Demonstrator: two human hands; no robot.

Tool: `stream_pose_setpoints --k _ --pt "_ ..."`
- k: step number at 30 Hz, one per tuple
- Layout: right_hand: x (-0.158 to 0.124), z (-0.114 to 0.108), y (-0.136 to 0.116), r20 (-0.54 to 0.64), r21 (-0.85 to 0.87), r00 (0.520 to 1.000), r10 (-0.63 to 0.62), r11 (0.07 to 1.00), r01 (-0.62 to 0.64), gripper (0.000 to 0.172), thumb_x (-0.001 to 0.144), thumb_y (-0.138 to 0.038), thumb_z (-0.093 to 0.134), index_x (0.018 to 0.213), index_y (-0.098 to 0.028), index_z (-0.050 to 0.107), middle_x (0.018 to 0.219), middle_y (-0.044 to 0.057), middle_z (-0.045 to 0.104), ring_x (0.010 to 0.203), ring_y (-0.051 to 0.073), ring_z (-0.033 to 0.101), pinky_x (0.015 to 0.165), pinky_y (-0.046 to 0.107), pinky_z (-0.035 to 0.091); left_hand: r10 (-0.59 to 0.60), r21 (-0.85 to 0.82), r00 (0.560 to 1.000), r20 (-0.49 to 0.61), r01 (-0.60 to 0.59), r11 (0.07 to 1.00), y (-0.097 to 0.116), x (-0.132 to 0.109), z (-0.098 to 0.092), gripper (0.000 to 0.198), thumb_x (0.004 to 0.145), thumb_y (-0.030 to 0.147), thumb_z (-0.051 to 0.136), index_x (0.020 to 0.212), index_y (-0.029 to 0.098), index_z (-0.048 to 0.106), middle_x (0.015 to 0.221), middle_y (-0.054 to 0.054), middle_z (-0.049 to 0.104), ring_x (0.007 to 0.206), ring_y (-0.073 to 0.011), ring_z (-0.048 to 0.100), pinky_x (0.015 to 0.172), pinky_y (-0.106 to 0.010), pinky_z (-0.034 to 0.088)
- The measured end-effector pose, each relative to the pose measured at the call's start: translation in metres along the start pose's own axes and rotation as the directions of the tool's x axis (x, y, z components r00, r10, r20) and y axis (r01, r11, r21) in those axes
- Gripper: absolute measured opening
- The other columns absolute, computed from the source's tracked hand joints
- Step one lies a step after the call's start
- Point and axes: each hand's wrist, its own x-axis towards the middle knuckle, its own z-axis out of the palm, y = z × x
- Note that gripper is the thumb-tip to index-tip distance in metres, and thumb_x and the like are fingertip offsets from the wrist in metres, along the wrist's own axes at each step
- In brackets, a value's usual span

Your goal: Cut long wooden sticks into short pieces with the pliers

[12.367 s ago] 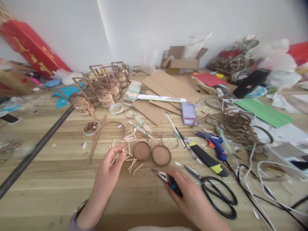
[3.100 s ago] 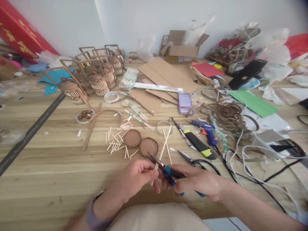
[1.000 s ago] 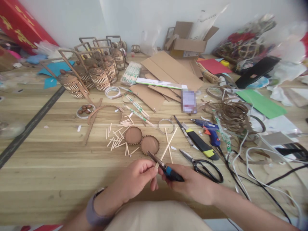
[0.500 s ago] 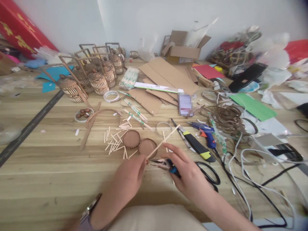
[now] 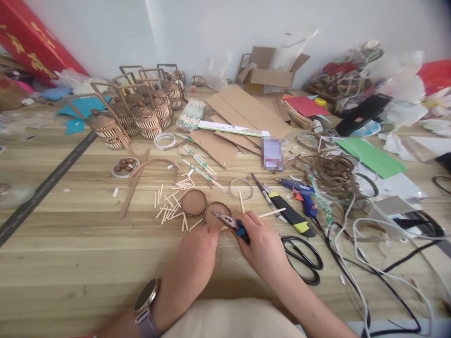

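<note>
Right hand (image 5: 262, 239) wraps firmly around a pair of pliers (image 5: 232, 224), the jaws pointing leftward over the left hand (image 5: 199, 253) and showing against the nearer tray (image 5: 215, 207); the left hand turns its back to view, fingers folded inward and tips hidden, so whether it pinches the wooden stick (image 5: 273, 212) cannot be told for certain; that stick juts out past the right hand's knuckles, its middle covered by the hand. To work it well, the stick should probably lie square across the jaws, steadied close to the bite, with fingertips well clear of the metal; one firm squeeze should serve better than a twist, which might splinter the wood.

Just beyond the right hand, a second stick (image 5: 241, 201) lies on the counter (image 5: 88, 253); the farther tray (image 5: 194, 202) sits right beside the nearer one, and short pieces (image 5: 165, 216) scatter to their left; rightward come scissors (image 5: 303, 261) near the forearm, a utility knife (image 5: 292, 214) and a glue gun (image 5: 306, 199); farther back stand slatted baskets (image 5: 146, 122) with tall handles, beside cardboard sheets (image 5: 246, 110).
</note>
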Motion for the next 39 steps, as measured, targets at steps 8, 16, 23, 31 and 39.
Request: stream_pose_setpoints --k 8,16,23,31,39 --pt "0.005 0.003 -0.005 0.092 -0.043 0.992 0.082 0.996 -0.078 0.01 0.084 -0.013 0.06 0.092 -0.019 0.061 0.091 0.005 0.065 0.079 0.025 0.063 0.065 0.031 0.039 -0.062 0.08 0.997 0.036 0.059 0.995 0.004 0.003 -0.006 0.041 0.088 0.0 0.031 0.11 0.015 0.062 0.097 -0.016 0.072 0.086 -0.0292 0.071 0.075 -0.04 0.054" --pt "0.009 0.005 -0.009 0.12 -0.073 0.987 0.102 0.993 -0.094 0.013 0.081 -0.012 0.06 0.093 -0.018 0.062 0.094 0.007 0.065 0.08 0.026 0.062 0.068 0.033 0.039 -0.066 0.113 0.998 0.005 0.065 0.992 0.002 0.004 0.004 0.039 0.088 0.001 0.03 0.106 0.013 0.063 0.089 -0.016 0.072 0.077 -0.0281 0.071 0.067 -0.037 0.053" --pt "0.013 -0.018 0.01 0.16 0.406 0.983 -0.094 0.914 0.021 0.011 0.09 -0.018 0.053 0.079 -0.021 0.055 0.077 0.0 0.058 0.073 0.017 0.056 0.066 0.026 0.041 0.127 -0.395 0.992 -0.005 -0.118 0.911 -0.027 0.001 -0.007 0.023 0.093 0.019 0.042 0.085 0.02 0.064 0.073 -0.003 0.067 0.068 -0.0173 0.062 0.066 -0.026 0.046" --pt "0.007 -0.04 0.01 0.236 0.495 0.96 -0.151 0.869 0.015 0.009 0.09 -0.022 0.054 0.083 -0.021 0.059 0.075 -0.001 0.062 0.068 0.015 0.057 0.062 0.024 0.041 0.062 -0.88 0.988 0.14 0.096 0.464 -0.034 0.005 0.003 0.036 0.09 0.051 0.048 0.083 0.018 0.058 0.07 -0.003 0.069 0.061 -0.016 0.064 0.061 -0.026 0.047" --pt "0.007 -0.032 -0.001 0.297 0.475 0.94 -0.166 0.88 0.006 0.033 0.079 -0.007 0.055 0.109 -0.021 0.055 0.098 0.004 0.073 0.087 0.021 0.067 0.075 0.029 0.048 0.052 -0.813 0.978 0.2 0.136 0.565 -0.018 0.007 0.006 0.036 0.088 0.045 0.048 0.072 0.018 0.065 0.075 -0.008 0.075 0.071 -0.0223 0.071 0.068 -0.031 0.051"
